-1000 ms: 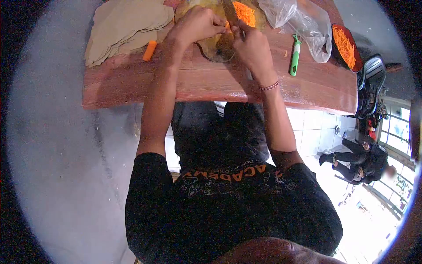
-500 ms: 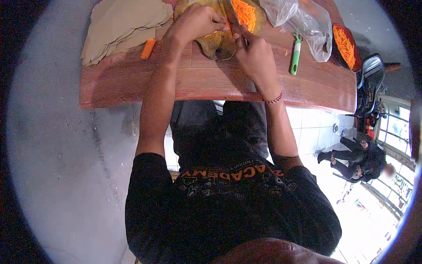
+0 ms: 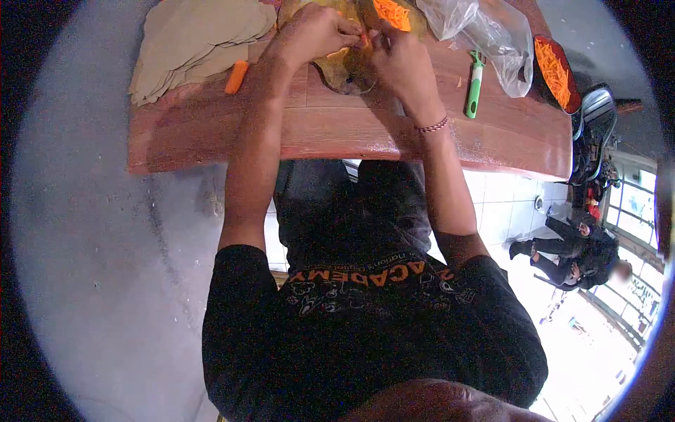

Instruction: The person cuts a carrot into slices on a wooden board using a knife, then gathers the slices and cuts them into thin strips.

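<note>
Left hand (image 3: 320, 32) pinches a carrot piece (image 3: 339, 51) flat on the cutting board (image 3: 344, 74), steadying it; right hand (image 3: 401, 56) is curled shut, what it holds hidden. Shredded carrot (image 3: 391, 12) is piled aside, keeping the cutting spot free

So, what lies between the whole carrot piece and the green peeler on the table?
In the head view: the cutting board, with both hands working on it.

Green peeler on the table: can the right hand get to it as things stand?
Probably yes. The green peeler lies uncovered on the table just beside the right hand; the plastic bag sits next to it, not over it. That hand is busy at the cutting board.
</note>
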Motion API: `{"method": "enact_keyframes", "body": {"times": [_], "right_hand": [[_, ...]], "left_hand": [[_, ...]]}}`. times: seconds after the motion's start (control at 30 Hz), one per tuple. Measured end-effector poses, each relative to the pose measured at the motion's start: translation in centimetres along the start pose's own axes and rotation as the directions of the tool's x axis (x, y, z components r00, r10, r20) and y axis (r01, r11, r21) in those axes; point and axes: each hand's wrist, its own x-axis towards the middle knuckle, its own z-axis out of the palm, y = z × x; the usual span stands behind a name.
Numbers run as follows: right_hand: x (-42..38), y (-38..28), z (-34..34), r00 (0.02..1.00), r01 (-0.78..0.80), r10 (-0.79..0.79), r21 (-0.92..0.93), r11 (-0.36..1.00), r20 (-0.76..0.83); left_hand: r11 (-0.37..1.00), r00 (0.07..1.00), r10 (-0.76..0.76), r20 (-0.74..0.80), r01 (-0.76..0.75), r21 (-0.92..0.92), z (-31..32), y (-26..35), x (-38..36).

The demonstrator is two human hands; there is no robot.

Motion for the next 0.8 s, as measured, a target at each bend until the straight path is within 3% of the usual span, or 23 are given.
{"method": "enact_keyframes", "body": {"times": [0.13, 0.23, 0.33, 0.4, 0.53, 0.63, 0.7, 0.8], "right_hand": [[-1.0, 0.0, -1.1, 1.0, -0.005, 0.005, 0.042, 0.999, -0.018], [-2.2, -0.3, -1.4, 0.999, 0.038, -0.038, 0.011, 0.999, -0.002], [-3.0, -0.7, -1.3, 1.0, -0.024, 0.024, 0.037, 0.999, -0.007], [-3.3, -0.8, -1.2, 0.999, -0.026, 0.027, -0.014, 1.0, 0.027], [-3.7, -1.2, -1.3, 0.999, 0.032, -0.032, -0.008, 0.999, -0.037], [-3.8, -1.8, -1.7, 0.992, -0.073, 0.076, -0.03, 0.997, 0.1], [-4.0, -2.1, -1.6, 0.998, 0.026, -0.021, -0.075, 0.997, 0.065], [-3.5, -2.2, -1.6, 0.994, 0.074, -0.068, -0.068, 0.995, 0.088]], "left_hand": [[0.999, 1.0, 0.001, -0.013, -0.002, -0.049, -0.2, -0.1, -0.3], [0.999, 0.999, -0.041, -0.015, 0.041, 0.018, -0.3, 0.3, -0.3], [0.996, 0.997, -0.082, 0.012, 0.081, 0.038, -0.3, 0.2, -0.2], [0.993, 0.997, -0.079, 0.016, 0.08, -0.091, 0.0, -0.1, -0.2], [0.996, 1.0, 0.003, 0.004, -0.002, -0.086, 0.1, -0.5, 0.1], [0.993, 0.994, -0.08, 0.072, 0.086, -0.084, 0.1, -0.5, 0.2], [0.999, 1.0, -0.026, -0.001, 0.026, -0.036, 0.0, -0.4, 0.1], [0.998, 0.999, -0.029, 0.017, 0.028, 0.054, -0.3, 0.1, 0.1]]}}
